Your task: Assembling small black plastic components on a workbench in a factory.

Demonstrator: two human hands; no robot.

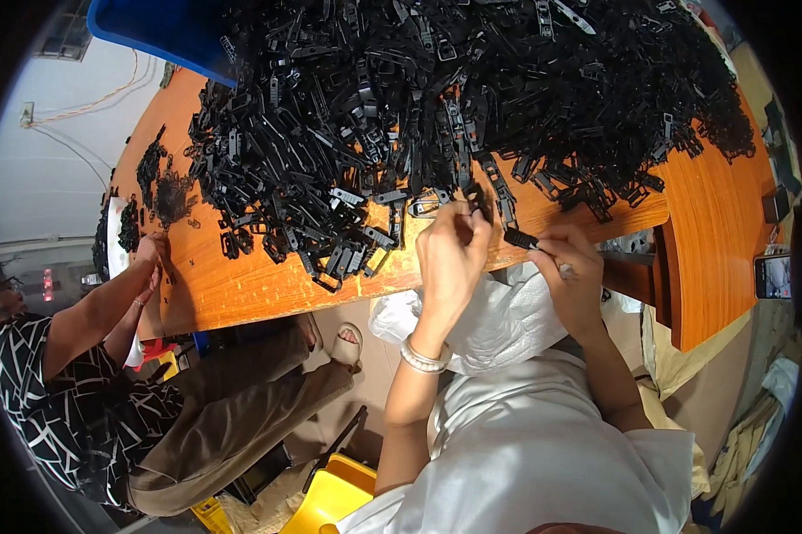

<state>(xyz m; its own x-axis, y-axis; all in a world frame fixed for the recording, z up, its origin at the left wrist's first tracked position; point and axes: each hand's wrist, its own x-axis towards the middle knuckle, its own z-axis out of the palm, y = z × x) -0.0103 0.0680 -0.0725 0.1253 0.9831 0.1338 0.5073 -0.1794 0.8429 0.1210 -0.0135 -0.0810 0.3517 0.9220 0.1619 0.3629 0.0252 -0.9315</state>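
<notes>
A large heap of black plastic parts [303, 151], long and narrow with slots, covers much of the wooden table. At the heap's near edge my left hand [453, 254], wearing a pale bracelet on the wrist, pinches a small dark plastic part [477, 198] between thumb and fingers. To its right, my right hand [574, 271] grips the end of a short black plastic piece [519, 238] over the table's front edge. Just beyond both hands lies a long slotted black strip [499, 189]. The exact shape of what the left fingers hold is partly hidden.
A blue bin [156, 31] stands at the far left of the wooden table [241, 298]. A co-worker [72, 383] sits at left, hands near a smaller pile [171, 198]. White sheeting [508, 325] covers my lap. A phone [773, 277] is at right, a yellow chair [334, 494] below.
</notes>
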